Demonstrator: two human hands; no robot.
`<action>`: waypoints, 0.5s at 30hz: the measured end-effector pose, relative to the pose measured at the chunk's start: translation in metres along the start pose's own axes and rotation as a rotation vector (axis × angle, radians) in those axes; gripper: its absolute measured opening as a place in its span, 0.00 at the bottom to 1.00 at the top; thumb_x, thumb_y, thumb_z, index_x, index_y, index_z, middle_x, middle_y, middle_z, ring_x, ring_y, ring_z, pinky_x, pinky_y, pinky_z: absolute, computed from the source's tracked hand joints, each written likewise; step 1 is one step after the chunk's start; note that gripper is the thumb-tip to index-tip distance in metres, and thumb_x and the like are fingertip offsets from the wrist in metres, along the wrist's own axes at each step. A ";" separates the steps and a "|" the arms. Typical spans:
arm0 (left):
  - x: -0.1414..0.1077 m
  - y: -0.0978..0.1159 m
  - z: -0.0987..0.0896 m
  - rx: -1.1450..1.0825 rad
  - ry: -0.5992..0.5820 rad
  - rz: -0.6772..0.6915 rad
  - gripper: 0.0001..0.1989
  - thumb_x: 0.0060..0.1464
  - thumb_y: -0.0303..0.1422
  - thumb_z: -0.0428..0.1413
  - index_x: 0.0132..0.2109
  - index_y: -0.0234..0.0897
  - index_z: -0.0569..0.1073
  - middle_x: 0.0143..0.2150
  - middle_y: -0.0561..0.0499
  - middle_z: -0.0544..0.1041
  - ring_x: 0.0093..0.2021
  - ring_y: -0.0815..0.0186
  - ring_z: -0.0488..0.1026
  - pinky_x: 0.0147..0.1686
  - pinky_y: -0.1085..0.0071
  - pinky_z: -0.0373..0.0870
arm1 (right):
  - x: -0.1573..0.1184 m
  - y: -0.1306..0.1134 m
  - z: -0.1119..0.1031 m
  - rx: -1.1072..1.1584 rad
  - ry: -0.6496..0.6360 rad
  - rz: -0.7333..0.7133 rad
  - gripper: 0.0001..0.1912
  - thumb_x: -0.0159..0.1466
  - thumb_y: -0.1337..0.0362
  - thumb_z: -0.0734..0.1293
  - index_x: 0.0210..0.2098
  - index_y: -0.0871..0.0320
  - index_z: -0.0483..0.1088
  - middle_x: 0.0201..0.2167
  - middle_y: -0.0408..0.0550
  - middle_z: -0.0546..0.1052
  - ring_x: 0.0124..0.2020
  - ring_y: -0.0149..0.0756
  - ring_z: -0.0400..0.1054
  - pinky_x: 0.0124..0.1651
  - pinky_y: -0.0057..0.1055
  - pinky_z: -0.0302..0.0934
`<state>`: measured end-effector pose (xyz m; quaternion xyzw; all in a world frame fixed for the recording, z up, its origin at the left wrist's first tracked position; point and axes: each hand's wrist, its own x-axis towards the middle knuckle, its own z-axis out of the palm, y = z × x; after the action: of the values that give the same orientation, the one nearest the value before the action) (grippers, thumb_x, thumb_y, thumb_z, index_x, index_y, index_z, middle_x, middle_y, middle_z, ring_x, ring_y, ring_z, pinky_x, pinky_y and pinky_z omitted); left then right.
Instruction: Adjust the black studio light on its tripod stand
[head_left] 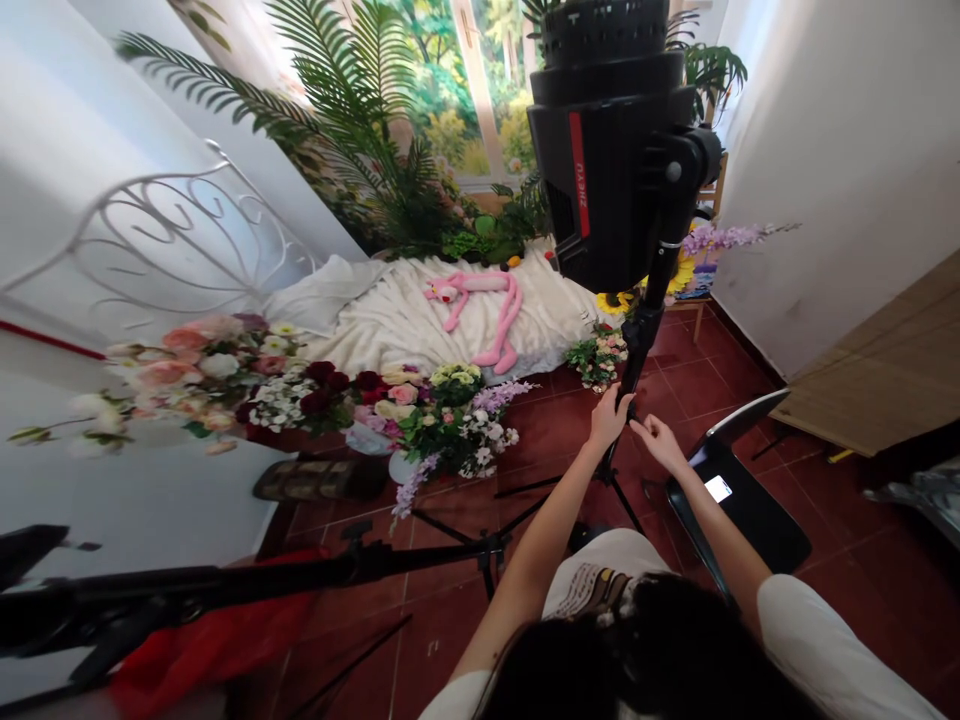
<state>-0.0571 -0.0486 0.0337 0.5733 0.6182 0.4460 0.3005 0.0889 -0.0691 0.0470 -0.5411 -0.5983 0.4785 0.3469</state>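
In front of me stands a black studio light (615, 170) with a red label, mounted on a light stand (636, 345). The fingers of my left hand (609, 420) are wrapped round the stand's pole below the light. To the right of the pole, my right hand (658, 442) is closed, its fingertips at a small knob (631, 408) on the pole. What exactly those fingertips pinch is too small to make out. The stand's legs spread on the floor below my hands.
A chair (765, 510) with a lit phone (718, 488) on it is at the right. A second black stand (270, 572) crosses the lower left. Ahead, a pink plush toy (491, 285) lies on a white fur-covered bed (390, 315), with artificial flowers (450, 410) along its near side.
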 end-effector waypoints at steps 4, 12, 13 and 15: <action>0.000 -0.001 -0.001 0.001 -0.006 -0.004 0.19 0.67 0.42 0.49 0.58 0.40 0.71 0.51 0.45 0.80 0.51 0.59 0.78 0.51 0.67 0.71 | 0.006 -0.009 -0.010 -0.368 -0.050 -0.215 0.25 0.57 0.44 0.68 0.23 0.53 0.51 0.18 0.37 0.60 0.23 0.29 0.52 0.30 0.28 0.47; 0.002 -0.004 -0.005 -0.113 -0.067 0.054 0.16 0.67 0.41 0.49 0.56 0.41 0.72 0.48 0.47 0.81 0.47 0.62 0.78 0.49 0.67 0.72 | 0.026 -0.020 -0.016 -0.785 -0.158 -0.172 0.28 0.65 0.45 0.64 0.17 0.54 0.57 0.17 0.46 0.66 0.22 0.35 0.61 0.29 0.32 0.42; 0.002 -0.005 -0.005 -0.123 -0.069 0.057 0.16 0.66 0.41 0.49 0.56 0.40 0.72 0.48 0.47 0.81 0.47 0.62 0.78 0.49 0.67 0.72 | 0.027 -0.019 -0.016 -0.788 -0.161 -0.167 0.29 0.65 0.44 0.64 0.16 0.55 0.58 0.17 0.47 0.66 0.22 0.36 0.62 0.29 0.32 0.42; 0.003 -0.006 -0.004 -0.143 -0.073 0.065 0.16 0.66 0.41 0.50 0.55 0.39 0.72 0.49 0.46 0.80 0.48 0.62 0.78 0.50 0.67 0.72 | 0.028 -0.016 -0.015 -0.721 -0.173 -0.160 0.31 0.65 0.40 0.63 0.15 0.55 0.59 0.16 0.46 0.65 0.20 0.35 0.60 0.28 0.32 0.42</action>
<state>-0.0644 -0.0459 0.0304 0.5859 0.5546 0.4774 0.3481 0.0929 -0.0376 0.0634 -0.5375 -0.7957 0.2528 0.1186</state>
